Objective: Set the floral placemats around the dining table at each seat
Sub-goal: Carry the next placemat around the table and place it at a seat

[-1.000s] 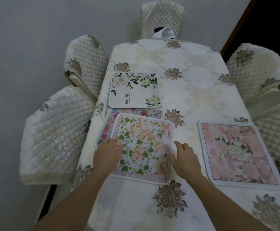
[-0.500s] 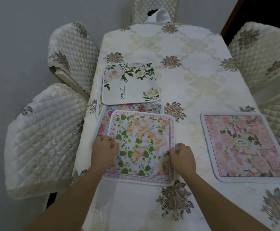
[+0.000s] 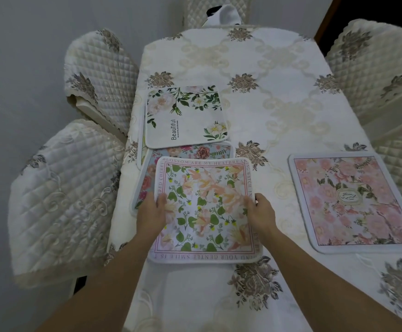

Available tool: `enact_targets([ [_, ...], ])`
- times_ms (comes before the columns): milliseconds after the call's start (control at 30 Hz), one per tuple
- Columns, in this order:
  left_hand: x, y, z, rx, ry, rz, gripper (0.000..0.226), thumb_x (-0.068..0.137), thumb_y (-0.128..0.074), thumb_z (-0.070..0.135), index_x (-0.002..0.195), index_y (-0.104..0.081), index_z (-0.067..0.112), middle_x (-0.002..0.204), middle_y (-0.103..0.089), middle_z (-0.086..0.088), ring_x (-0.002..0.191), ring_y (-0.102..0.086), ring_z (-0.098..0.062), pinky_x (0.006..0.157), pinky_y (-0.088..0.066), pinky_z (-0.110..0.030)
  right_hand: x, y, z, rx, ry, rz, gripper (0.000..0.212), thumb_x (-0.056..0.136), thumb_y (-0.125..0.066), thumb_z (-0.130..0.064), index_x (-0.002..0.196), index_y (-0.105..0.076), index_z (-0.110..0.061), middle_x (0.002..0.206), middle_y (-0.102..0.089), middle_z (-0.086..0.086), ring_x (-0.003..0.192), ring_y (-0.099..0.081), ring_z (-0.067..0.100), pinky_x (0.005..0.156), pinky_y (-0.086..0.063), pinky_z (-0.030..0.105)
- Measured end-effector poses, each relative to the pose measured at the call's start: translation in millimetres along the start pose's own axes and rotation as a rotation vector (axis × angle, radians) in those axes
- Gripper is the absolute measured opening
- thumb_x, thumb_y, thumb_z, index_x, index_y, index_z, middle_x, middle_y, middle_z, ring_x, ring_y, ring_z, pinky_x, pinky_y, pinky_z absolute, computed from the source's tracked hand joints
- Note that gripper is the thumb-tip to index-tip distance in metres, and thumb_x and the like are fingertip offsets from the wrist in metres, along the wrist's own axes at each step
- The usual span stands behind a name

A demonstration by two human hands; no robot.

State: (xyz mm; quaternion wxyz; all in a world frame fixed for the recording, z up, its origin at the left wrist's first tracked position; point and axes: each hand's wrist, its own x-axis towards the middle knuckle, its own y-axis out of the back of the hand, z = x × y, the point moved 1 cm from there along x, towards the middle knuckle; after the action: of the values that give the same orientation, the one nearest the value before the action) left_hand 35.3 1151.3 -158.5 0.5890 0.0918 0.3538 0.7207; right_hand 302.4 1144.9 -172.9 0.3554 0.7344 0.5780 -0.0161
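Note:
A white placemat with peach flowers, green leaves and a lettered pink border [image 3: 204,207] is held near the table's left front. My left hand [image 3: 152,214] grips its left edge and my right hand [image 3: 262,215] grips its right edge. Its near edge looks raised off the cloth. Under it lies a blue floral placemat [image 3: 147,178], mostly covered. Behind them sits a white placemat marked "Beautiful" [image 3: 185,118], on top of another mat whose edge shows at its left. A pink rose placemat [image 3: 353,202] lies flat at the right front seat.
The dining table [image 3: 279,97] wears a cream embroidered cloth. Quilted cream chairs stand at the left [image 3: 61,202] [image 3: 99,75], at the right [image 3: 372,65] and at the far end [image 3: 216,8]. A grey wall runs along the left.
Both hands went from resting on the peach placemat's sides to gripping its edges, and the mat has come toward me with its near edge lifting. The camera tilted down slightly.

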Motion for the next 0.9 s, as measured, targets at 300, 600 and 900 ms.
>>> enact_targets([
  [300, -17, 29, 51, -0.021, -0.096, 0.076, 0.035, 0.104, -0.035, 0.032, 0.122, -0.056, 0.01, 0.104, -0.064, -0.003, 0.094, -0.059, -0.021, 0.077, -0.04, -0.029, -13, 51, -43, -0.038, 0.122, 0.06, 0.03, 0.103, -0.036, -0.032, 0.097, -0.052, -0.007, 0.087, -0.059, 0.006, 0.078, -0.058, 0.022, 0.066, -0.048, 0.037],
  [600, -57, 32, 117, 0.024, -0.232, 0.151, 0.038, 0.101, -0.03, 0.046, 0.096, -0.053, 0.017, 0.085, -0.06, -0.002, 0.081, -0.059, -0.023, 0.072, -0.048, -0.039, -28, 128, -65, -0.034, 0.232, 0.172, 0.031, 0.102, -0.039, -0.032, 0.089, -0.053, -0.008, 0.084, -0.061, 0.008, 0.073, -0.058, 0.022, 0.056, -0.042, 0.031],
  [900, -100, -38, 187, 0.04, -0.435, -0.026, 0.033, 0.104, -0.034, 0.034, 0.099, -0.056, 0.01, 0.088, -0.061, -0.006, 0.075, -0.056, -0.019, 0.062, -0.039, -0.033, -71, 230, -2, 0.033, 0.158, 0.393, 0.03, 0.102, -0.04, -0.03, 0.094, -0.057, -0.006, 0.087, -0.063, 0.01, 0.076, -0.058, 0.025, 0.06, -0.043, 0.033],
])
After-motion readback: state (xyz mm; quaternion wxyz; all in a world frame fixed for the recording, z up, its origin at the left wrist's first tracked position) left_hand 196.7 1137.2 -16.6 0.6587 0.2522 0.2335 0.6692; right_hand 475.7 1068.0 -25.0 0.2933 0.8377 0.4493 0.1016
